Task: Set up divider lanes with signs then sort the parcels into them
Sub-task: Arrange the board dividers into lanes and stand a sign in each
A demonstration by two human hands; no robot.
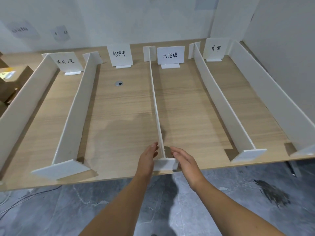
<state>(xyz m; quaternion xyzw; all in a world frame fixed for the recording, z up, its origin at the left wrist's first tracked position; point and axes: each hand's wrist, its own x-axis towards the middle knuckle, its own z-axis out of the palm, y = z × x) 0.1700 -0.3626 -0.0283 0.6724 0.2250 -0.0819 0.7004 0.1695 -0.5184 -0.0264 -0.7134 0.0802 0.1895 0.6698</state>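
Several white foam divider boards stand lengthwise on the wooden table [119,120], forming lanes. The middle divider [156,103] runs from the back to the front edge. My left hand [149,157] and my right hand [185,159] flank its near end, fingers straight, on either side of its foot piece [166,164]. Whether they touch it I cannot tell. White signs with handwritten characters stand at the back of the lanes: one at the left [65,63], one [119,55] in the second lane, a printed one [170,55], and one at the right [216,48].
Cardboard boxes [10,79] sit beyond the leftmost divider [25,101]. A round cable grommet [118,83] is set in the tabletop. Walls close the back and right side. Grey floor with cables [25,200] lies below the front edge.
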